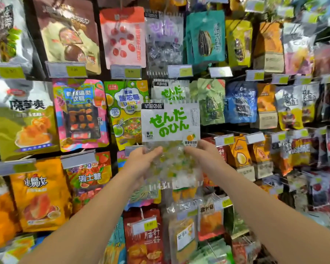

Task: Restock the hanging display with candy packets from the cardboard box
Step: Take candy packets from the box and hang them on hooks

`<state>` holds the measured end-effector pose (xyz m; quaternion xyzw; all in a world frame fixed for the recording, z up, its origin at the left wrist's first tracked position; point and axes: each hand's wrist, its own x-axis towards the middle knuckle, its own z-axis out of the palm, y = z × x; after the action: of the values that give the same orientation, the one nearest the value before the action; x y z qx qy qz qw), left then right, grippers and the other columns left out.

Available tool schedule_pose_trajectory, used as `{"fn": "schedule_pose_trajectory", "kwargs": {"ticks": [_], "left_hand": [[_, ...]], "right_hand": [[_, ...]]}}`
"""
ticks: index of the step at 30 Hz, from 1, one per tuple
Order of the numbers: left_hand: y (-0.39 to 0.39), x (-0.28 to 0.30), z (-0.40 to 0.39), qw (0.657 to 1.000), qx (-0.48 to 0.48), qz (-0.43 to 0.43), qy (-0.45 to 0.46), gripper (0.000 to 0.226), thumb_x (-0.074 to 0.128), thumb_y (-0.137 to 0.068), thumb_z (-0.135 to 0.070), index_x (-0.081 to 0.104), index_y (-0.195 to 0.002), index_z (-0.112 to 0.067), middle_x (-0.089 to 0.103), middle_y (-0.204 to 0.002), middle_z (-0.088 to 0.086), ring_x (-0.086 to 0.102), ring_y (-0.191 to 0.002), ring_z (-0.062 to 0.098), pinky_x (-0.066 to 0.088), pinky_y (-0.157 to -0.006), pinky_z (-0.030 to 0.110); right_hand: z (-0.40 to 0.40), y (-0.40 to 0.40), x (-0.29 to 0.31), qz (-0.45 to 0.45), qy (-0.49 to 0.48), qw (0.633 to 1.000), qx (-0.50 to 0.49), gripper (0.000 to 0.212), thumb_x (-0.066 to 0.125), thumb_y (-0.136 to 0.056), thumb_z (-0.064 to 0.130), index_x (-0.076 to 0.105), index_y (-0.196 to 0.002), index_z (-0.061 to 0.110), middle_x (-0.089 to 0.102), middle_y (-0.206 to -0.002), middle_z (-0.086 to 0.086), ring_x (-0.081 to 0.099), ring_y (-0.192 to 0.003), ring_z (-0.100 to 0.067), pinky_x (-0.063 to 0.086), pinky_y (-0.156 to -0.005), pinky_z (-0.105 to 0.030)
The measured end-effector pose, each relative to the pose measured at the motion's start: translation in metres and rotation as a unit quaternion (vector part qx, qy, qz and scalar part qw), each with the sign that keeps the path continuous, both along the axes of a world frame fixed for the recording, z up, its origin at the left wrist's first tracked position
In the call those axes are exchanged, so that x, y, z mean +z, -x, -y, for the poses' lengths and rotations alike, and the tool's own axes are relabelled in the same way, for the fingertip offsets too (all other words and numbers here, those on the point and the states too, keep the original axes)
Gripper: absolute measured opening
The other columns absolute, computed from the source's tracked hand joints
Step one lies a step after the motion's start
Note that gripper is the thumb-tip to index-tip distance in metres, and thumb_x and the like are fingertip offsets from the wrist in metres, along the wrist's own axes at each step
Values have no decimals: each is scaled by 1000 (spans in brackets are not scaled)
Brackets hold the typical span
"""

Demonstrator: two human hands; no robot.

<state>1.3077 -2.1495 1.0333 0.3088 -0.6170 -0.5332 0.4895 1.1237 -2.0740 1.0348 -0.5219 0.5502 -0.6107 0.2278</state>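
Hanging in rows: teal sunflower-seed bag [205, 38] up top, blue seed bag [240, 101] lower right of it, pink ice-cream gummy packet [80, 113] at left, orange bag [39, 193] below. Clipped along the rows, yellow-green price tags [76, 70], print too blurred to read.

head view: one wide-angle camera at head height | faces straight onto the hanging display [236, 77], tilted slightly downward | close: both forearms reach in from the bottom edge, left hand [141, 161] and right hand [204, 155] near frame centre | packets bow outward at the edges | no second view
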Motion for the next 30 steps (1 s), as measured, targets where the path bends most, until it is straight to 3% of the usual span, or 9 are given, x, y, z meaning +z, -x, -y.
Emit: {"fn": "schedule_pose_trajectory", "kwargs": {"ticks": [3, 6, 8, 11, 14, 20, 24, 28, 30], "left_hand": [[15, 13, 24, 999, 28, 15, 13, 42, 75, -81, -44, 43, -72, -18, 55, -72, 8, 41, -73, 22, 32, -63, 33], [25, 27, 44, 998, 48, 23, 37, 39, 73, -83, -41, 46, -74, -15, 63, -77, 12, 43, -63, 21, 31, -56, 32], [30, 36, 50, 995, 70, 39, 51, 37, 72, -86, -35, 46, -69, -15, 61, -76, 10, 46, -58, 19, 34, -55, 29], [36, 50, 63, 989, 100, 67, 85, 34, 70, -88, -28, 51, -63, -16, 59, -69, 5, 56, -64, 17, 41, -54, 23], [40, 61, 73, 984, 125, 85, 92, 32, 69, -89, -30, 52, -66, -14, 56, -70, 6, 51, -64, 18, 40, -48, 22], [57, 75, 84, 975, 177, 97, 91, 31, 72, -85, -32, 52, -72, -12, 54, -79, 2, 51, -77, 19, 35, -61, 29], [71, 80, 87, 975, 192, 86, 71, 24, 72, -85, -31, 59, -80, -11, 53, -82, -6, 51, -90, 17, 38, -76, 33], [86, 86, 92, 972, 211, 75, 67, 63, 78, -54, -52, 65, -91, -3, 67, -86, 11, 64, -85, 29, 48, -74, 41], [92, 88, 93, 975, 208, 60, 57, 59, 79, -57, -51, 70, -97, -10, 71, -99, 13, 66, -98, 33, 51, -86, 47]], "right_hand": [[33, 24, 12, 15, 3, 1000, 7, 28, 76, -83, 23, 65, -107, 15, 71, -108, -3, 69, -100, -23, 57, -88, -49], [68, 44, 31, -7, 5, 1000, 4, 31, 76, -82, 18, 66, -110, 14, 74, -105, -6, 71, -94, -22, 58, -78, -34], [87, 56, 46, -41, 10, 999, 8, 37, 77, -81, 23, 60, -113, 15, 71, -106, -2, 70, -90, -14, 57, -76, -30], [104, 70, 80, -100, 34, 994, -2, 56, 72, -84, 29, 43, -130, 18, 60, -115, 1, 62, -98, -17, 55, -87, -41], [113, 81, 115, -135, 92, 986, -27, 70, 65, -91, 29, 27, -149, 15, 49, -125, 1, 53, -105, -19, 44, -84, -35], [139, 96, 168, -142, 162, 976, -37, 82, 62, -92, 27, 12, -157, 20, 38, -152, -2, 45, -131, -25, 41, -98, -36], [145, 100, 192, -146, 171, 974, -5, 86, 65, -88, 29, 12, -155, 22, 51, -130, -1, 56, -110, -24, 48, -95, -43], [145, 108, 212, -105, 216, 970, 50, 71, 66, -79, 28, 34, -142, 21, 53, -113, -1, 66, -95, -24, 55, -90, -48], [145, 112, 221, -81, 232, 965, 87, 54, 62, -84, 18, 44, -135, 15, 56, -115, -5, 67, -82, -21, 59, -82, -43]]}}
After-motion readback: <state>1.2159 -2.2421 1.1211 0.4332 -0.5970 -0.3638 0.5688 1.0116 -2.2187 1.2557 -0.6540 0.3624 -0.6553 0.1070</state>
